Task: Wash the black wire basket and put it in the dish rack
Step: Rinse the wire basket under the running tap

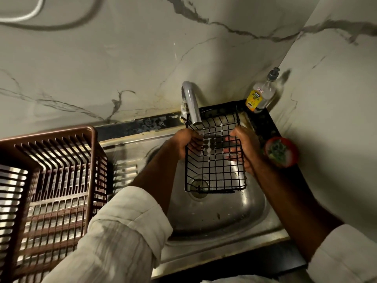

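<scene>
The black wire basket [216,172] hangs tilted over the steel sink bowl [224,213], its far end under the tap spout [192,107]. My left hand [186,142] grips its left rim with curled fingers. My right hand [242,148] holds the right side, thumb over the rim and fingers reaching inside the mesh. The brown plastic dish rack [51,184] stands on the drainboard at the left and holds nothing.
A dishwash bottle [260,94] stands in the back right corner. A red bowl with a green scrubber [280,152] sits on the dark counter edge right of the sink. Marble walls close in behind and on the right.
</scene>
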Tool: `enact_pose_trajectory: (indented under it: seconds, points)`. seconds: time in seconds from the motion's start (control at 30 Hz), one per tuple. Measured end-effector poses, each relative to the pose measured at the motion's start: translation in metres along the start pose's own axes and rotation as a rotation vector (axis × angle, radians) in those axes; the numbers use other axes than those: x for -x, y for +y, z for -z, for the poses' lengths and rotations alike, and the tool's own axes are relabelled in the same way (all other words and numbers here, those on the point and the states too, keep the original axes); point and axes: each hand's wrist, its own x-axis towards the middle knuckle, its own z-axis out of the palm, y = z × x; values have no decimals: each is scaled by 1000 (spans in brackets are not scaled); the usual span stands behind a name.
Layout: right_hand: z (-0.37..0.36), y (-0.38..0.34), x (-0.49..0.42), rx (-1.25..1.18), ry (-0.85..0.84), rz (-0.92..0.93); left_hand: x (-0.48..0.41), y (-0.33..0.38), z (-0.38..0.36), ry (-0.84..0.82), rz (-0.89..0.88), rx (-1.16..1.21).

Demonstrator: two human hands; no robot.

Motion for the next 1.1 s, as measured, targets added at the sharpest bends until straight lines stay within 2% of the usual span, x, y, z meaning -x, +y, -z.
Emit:
enact_pose_trajectory:
  seconds: [0.27,0.4,0.6,0.67,0.73,0.8,0.97,1.03,1.1]
  points:
    - [-10,-3,-2,75,49,104,-15,-8,-7,303,-171,-116]
    - [-12,-3,-2,97,44,81,-20,-7,-3,466,-207,-432]
    - [-15,-1,1,69,55,71,-3,-2,-16,518,-303,-714]
    - [-14,0,1,58,47,69,-2,-8,-18,541,-373,-958]
    - [-15,2,0,55,27,52,-2,-13,-17,601,-410,-1397]
    - [-16,3,-1,53,32,56,-3,-17,-15,588,-482,-1658]
    - [-14,0,0,51,77,69,-3,-26,-17,529,-460,-1960]
    - [-13,-1,0,30,97,70,2,-27,-24,418,-474,-2063]
    - [-12,-2,-2,18,108,68,1,-31,-31,226,-548,-2175]
